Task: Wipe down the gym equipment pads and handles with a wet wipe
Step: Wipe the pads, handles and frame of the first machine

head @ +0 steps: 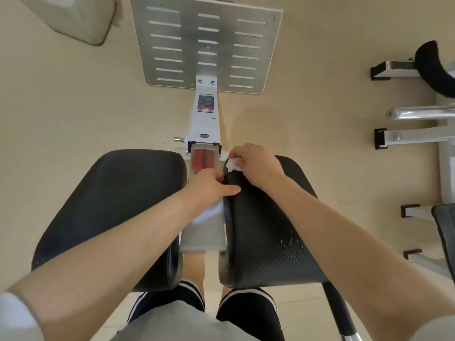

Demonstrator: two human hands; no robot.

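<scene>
Head view, nearest the camera: two black vinyl pads sit side by side, the left pad (108, 212) and the right pad (266, 232), split by a grey frame beam (203, 236). The left hand (209, 187) reaches across the gap, fingers curled, thumb lying on the right pad's inner edge; something white shows under its wrist, unclear what. The right hand (256, 166) is closed around a crumpled white wet wipe (232, 164), pressing it onto the far inner corner of the right pad. Beyond lies a slotted metal footplate (206, 43) on the beige floor (73, 107).
</scene>
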